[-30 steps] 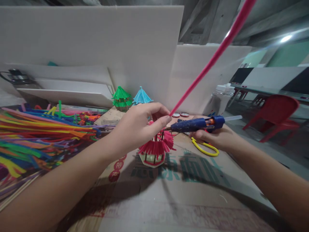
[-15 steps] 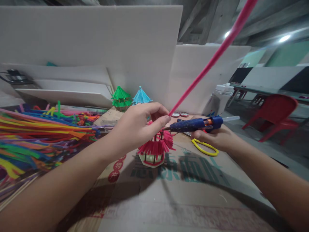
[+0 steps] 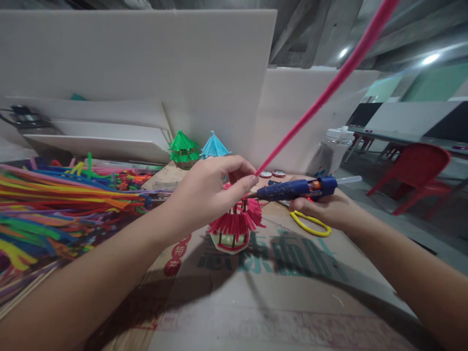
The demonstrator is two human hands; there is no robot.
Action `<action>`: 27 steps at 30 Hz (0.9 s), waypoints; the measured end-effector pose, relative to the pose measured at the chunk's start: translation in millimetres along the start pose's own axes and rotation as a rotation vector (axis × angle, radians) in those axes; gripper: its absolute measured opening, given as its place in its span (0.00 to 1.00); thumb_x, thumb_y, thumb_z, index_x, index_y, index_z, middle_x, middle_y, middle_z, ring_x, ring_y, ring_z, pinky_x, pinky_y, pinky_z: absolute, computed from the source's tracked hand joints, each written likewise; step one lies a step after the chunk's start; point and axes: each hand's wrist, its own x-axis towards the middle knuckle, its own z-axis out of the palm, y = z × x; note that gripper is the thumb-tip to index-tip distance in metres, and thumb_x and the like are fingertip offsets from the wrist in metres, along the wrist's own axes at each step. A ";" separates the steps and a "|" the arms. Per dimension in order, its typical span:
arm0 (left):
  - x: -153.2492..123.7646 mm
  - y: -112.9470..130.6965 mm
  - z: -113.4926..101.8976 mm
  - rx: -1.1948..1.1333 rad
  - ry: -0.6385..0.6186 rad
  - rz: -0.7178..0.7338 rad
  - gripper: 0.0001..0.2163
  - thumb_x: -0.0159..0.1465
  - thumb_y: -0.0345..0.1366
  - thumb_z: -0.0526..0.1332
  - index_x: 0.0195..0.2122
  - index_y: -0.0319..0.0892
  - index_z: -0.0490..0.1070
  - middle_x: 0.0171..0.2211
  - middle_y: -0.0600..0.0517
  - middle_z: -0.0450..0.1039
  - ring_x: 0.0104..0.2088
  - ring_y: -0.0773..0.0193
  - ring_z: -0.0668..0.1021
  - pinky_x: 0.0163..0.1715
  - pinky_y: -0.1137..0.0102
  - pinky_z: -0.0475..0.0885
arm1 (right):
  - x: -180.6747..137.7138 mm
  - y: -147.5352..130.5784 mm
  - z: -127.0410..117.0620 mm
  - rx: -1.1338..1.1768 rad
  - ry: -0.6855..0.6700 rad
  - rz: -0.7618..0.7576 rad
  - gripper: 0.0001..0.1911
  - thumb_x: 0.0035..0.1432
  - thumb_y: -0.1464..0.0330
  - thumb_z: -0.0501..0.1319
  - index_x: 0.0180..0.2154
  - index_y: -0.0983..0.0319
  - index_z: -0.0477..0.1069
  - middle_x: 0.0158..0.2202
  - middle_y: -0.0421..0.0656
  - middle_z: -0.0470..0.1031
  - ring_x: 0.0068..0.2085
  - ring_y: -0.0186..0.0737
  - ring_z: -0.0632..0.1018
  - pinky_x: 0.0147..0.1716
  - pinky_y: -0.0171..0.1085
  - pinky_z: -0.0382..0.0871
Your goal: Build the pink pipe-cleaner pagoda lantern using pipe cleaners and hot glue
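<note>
My left hand pinches the lower end of a long pink pipe cleaner, which slants up to the top right. Just below that hand stands a small pink pavilion model with a fringed roof on a white base. My right hand grips a blue glue gun, held level with its tip pointing left, close to my left fingertips and the pavilion's roof.
A heap of coloured pipe cleaners fills the left. Green and light-blue pavilion models stand at the back before white boards. Yellow-handled scissors lie under my right hand on the cardboard sheet. A red chair stands at right.
Almost nothing differs. The pipe cleaner's upper end has swung slightly right and the glue gun has shifted a little left toward my left fingers.
</note>
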 end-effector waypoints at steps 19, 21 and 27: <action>0.0 1.0 0.0 -0.003 -0.005 -0.009 0.07 0.68 0.35 0.60 0.37 0.42 0.78 0.28 0.56 0.76 0.29 0.68 0.75 0.35 0.73 0.70 | 1.3 -2.2 4.0 0.016 0.024 0.023 0.31 0.44 0.48 0.73 0.48 0.54 0.80 0.54 0.48 0.79 0.58 0.62 0.76 0.62 0.57 0.66; -0.1 1.1 -0.2 -0.005 -0.004 -0.007 0.07 0.68 0.34 0.61 0.36 0.42 0.78 0.28 0.56 0.76 0.29 0.68 0.75 0.35 0.73 0.69 | 1.1 -1.1 3.9 0.036 0.030 0.036 0.31 0.43 0.49 0.74 0.49 0.53 0.79 0.54 0.46 0.79 0.58 0.62 0.75 0.61 0.56 0.67; -0.4 1.1 -0.2 -0.001 -0.003 -0.002 0.07 0.68 0.35 0.61 0.37 0.42 0.78 0.29 0.56 0.76 0.29 0.68 0.75 0.35 0.73 0.69 | 0.4 -0.2 2.6 -0.011 0.015 0.006 0.26 0.46 0.51 0.73 0.47 0.51 0.79 0.54 0.45 0.79 0.57 0.62 0.76 0.60 0.56 0.69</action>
